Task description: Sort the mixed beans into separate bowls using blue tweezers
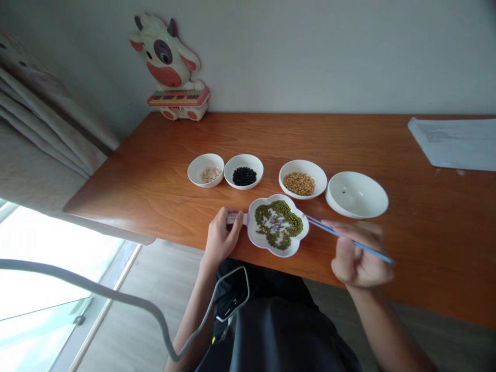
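Flower-shaped dish (252,236) bearing green beans (295,225) is located near the front edge of the table (240,134), in front of the bowl of black beans (244,176) and the bowl of yellow beans (299,184); whether its base sits fully on the wood cannot be told. Principal risk, in judgement: a tug or twist at the handle (232,218) could tip the dish and send loose beans over the nearby edge. Secondary risk: small round beans may slip from the narrow chopstick tips, most likely if the grip is uneven or the lift hurried. A chopstick knocking the rim could also jolt the contents. Left hand (220,236): thumb and fingers closed on the handle, forearm running up from below, the grey cable (116,296) crossing near it. Right hand (362,254): blurred, fingers curled around blue chopsticks (325,226), which slant down leftward to the dish's right rim. Whether the tips pinch anything cannot be confirmed. The white bowl (364,199) beyond that hand contains a small dark speck.
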A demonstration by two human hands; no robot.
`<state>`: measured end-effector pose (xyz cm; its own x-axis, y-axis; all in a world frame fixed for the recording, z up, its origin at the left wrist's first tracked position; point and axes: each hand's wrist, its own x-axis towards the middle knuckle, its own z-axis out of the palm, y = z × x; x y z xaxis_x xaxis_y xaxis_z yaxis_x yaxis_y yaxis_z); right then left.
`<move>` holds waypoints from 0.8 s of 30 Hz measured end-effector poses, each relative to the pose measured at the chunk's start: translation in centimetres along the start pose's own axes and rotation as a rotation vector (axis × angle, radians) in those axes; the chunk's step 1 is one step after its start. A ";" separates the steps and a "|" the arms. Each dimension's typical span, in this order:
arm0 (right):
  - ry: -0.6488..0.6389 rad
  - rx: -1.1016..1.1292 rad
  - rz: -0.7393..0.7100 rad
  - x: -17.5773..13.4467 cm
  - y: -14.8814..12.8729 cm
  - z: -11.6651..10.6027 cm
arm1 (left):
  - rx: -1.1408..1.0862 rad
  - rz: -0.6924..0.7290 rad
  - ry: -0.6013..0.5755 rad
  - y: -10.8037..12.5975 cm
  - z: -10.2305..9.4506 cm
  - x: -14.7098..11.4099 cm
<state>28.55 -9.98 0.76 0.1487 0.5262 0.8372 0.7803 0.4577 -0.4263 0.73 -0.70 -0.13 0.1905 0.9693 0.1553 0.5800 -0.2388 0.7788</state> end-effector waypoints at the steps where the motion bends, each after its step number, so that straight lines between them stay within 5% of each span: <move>1: 0.102 -0.048 0.007 0.5 0.3 0.2 | 0.000 0.000 0.002 0.0 0.0 0.0; 3: 0.221 -0.120 0.036 1.6 0.9 0.8 | 0.001 0.001 0.004 0.1 0.0 0.0; 8: 0.107 -0.190 0.217 3.0 1.3 1.4 | 0.004 0.003 0.003 0.2 -0.1 0.0; 16: -0.156 0.008 0.077 0.0 -0.1 -0.6 | 0.005 -0.002 -0.002 0.0 0.0 -0.1; 24: -0.206 0.080 0.076 -0.9 -0.7 -0.8 | 0.005 0.001 0.001 0.2 0.0 0.0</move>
<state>28.36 -11.35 0.58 0.0721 0.6927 0.7176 0.7194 0.4622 -0.5184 0.82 -0.77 0.03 0.1903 0.9692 0.1565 0.5837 -0.2399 0.7757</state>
